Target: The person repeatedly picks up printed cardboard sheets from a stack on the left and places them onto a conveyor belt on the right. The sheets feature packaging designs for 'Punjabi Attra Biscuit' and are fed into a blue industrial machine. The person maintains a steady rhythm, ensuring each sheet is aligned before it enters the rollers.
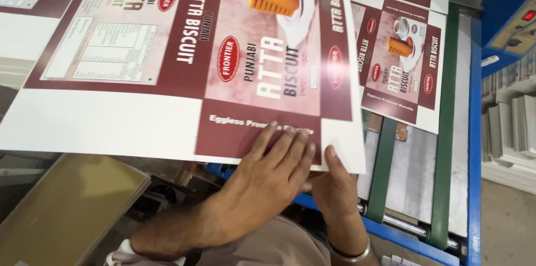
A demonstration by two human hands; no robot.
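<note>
the printed carton sheet [184, 59] is held at its near edge by both hands: the left hand [268, 168] is laid flat on top with the fingers [290, 143] spread and nearly straight, pressing on the dark maroon panel, while the right hand [335, 185] is closed on the sheet's near right corner, the thumb [330, 154] seen on top and the other fingers hidden underneath. neither hand is curled around anything else. the sheet is a large glossy board, white at its margins, printed with maroon and pink biscuit-box panels, and it is held out over the near end of a blue-framed feed table [474, 132] with green conveyor belts [445, 132]; a second printed sheet [402, 65] is lying further along on those belts. a stack of white boards [513, 126] is seen at the right, and a brown board [61, 204] lies low at the left. for the sheet to be handled well, it is judged that the flat hand should be kept low and steady so the board is not buckled, and the corner pinch kept light so the gloss is not creased.
</note>
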